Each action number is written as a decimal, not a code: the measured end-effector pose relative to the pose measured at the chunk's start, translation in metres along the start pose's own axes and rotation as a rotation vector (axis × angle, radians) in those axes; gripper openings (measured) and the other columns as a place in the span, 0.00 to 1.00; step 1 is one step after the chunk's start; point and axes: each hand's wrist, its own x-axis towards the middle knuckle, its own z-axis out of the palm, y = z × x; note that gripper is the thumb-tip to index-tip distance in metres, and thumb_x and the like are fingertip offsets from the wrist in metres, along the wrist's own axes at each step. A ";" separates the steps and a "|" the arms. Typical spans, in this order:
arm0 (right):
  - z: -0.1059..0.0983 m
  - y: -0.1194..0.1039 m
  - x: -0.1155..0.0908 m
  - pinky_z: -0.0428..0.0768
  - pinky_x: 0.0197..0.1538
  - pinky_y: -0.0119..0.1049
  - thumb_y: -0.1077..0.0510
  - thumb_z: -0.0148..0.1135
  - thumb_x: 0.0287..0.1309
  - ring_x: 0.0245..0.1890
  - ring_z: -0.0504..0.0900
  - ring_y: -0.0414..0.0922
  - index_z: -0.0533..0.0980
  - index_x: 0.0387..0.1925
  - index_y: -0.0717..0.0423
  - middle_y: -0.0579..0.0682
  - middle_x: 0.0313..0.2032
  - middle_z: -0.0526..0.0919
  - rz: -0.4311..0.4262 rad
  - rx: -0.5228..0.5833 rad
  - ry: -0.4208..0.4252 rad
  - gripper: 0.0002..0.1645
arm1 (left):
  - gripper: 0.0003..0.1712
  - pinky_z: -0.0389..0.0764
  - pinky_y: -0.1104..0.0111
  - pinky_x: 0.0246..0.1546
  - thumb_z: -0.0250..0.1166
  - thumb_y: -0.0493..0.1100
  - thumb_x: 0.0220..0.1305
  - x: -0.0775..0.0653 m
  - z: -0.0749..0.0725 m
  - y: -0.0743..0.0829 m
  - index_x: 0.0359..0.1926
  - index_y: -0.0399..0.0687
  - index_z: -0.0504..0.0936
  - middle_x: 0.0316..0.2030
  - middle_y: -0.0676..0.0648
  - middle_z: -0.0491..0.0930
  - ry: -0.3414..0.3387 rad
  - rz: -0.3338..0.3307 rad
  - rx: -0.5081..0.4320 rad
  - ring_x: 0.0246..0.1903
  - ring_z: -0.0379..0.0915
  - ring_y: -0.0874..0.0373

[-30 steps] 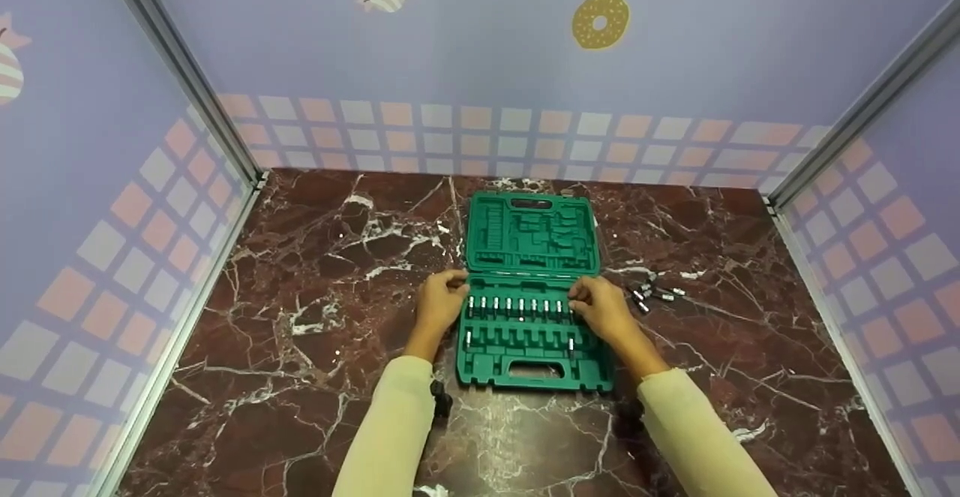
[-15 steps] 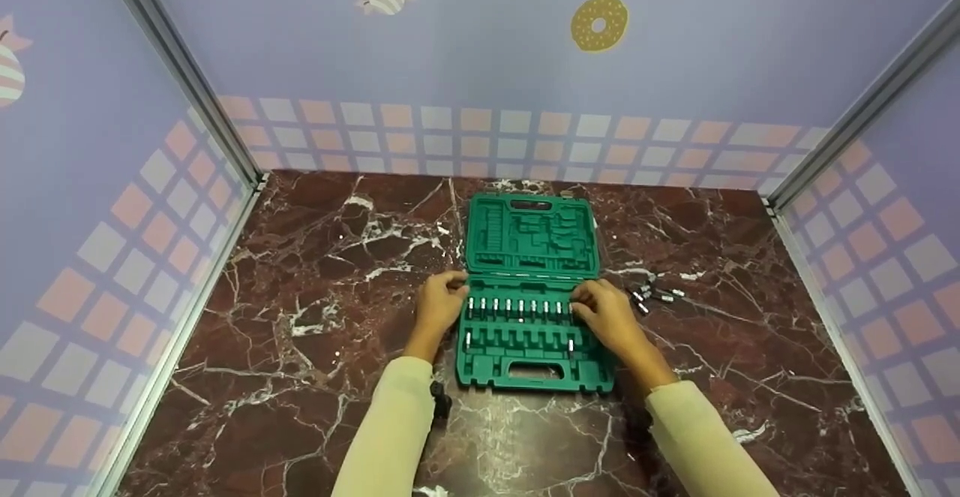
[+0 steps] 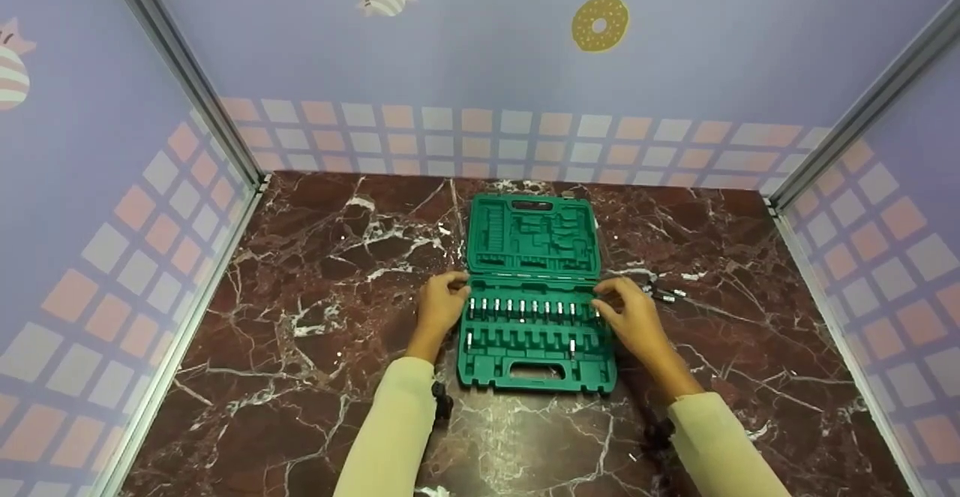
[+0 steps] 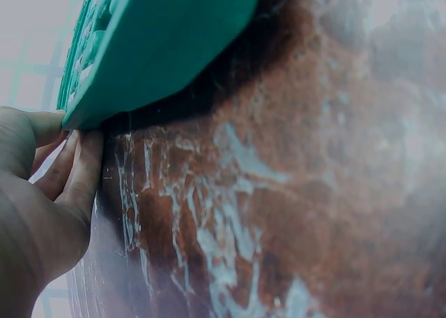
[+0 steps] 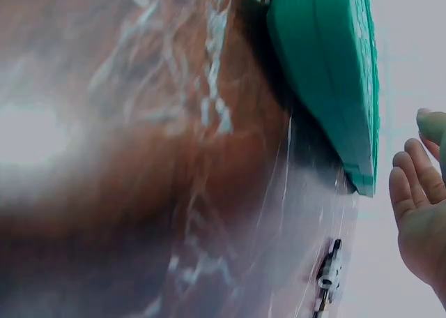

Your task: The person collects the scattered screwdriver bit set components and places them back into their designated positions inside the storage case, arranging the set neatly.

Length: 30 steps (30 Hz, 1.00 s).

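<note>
An open green tool case (image 3: 525, 386) lies on the marble-patterned surface, its lid laid back toward the far wall. A row of bit sockets (image 3: 523, 309), silver at one end and dark at the other, fills the upper slots. One more bit socket (image 3: 469, 340) stands at the left of the lower row and another bit socket (image 3: 572, 347) at its right. My left hand (image 3: 441, 303) pinches the case's left edge, thumb on the rim and fingers below it. My right hand (image 3: 632, 317) hovers over the right edge, fingers loosely bent and parted, nothing visible between them.
Several loose bit sockets (image 3: 666, 295) lie right of the case, partly behind my right hand. A purple back wall (image 3: 480, 54) and side walls with metal corner strips (image 3: 187, 84) enclose the surface.
My right hand has drawn away to the right from the upper row, its fingers spreading. The row's rightmost bit socket now shows uncovered. My left hand stays on the case edge.
</note>
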 end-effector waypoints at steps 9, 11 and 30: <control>-0.017 0.016 -0.010 0.82 0.44 0.51 0.65 0.76 0.57 0.41 0.84 0.54 0.82 0.46 0.61 0.58 0.42 0.85 0.055 -0.026 0.094 0.15 | 0.12 0.85 0.54 0.46 0.70 0.37 0.68 0.000 0.001 0.000 0.50 0.46 0.90 0.41 0.45 0.89 0.010 0.004 -0.011 0.43 0.86 0.49; -0.021 0.020 -0.012 0.81 0.44 0.52 0.64 0.77 0.56 0.40 0.84 0.55 0.82 0.45 0.61 0.58 0.41 0.85 0.057 -0.043 0.112 0.16 | 0.12 0.85 0.54 0.46 0.70 0.37 0.68 0.000 0.001 0.000 0.50 0.46 0.90 0.41 0.45 0.89 0.009 0.005 -0.012 0.42 0.86 0.49; -0.039 0.057 -0.028 0.77 0.52 0.55 0.63 0.79 0.53 0.46 0.82 0.61 0.81 0.47 0.67 0.64 0.44 0.82 0.152 -0.130 0.119 0.22 | 0.12 0.85 0.54 0.46 0.70 0.36 0.68 0.000 -0.001 0.003 0.51 0.46 0.90 0.42 0.44 0.89 -0.006 -0.014 -0.015 0.43 0.86 0.49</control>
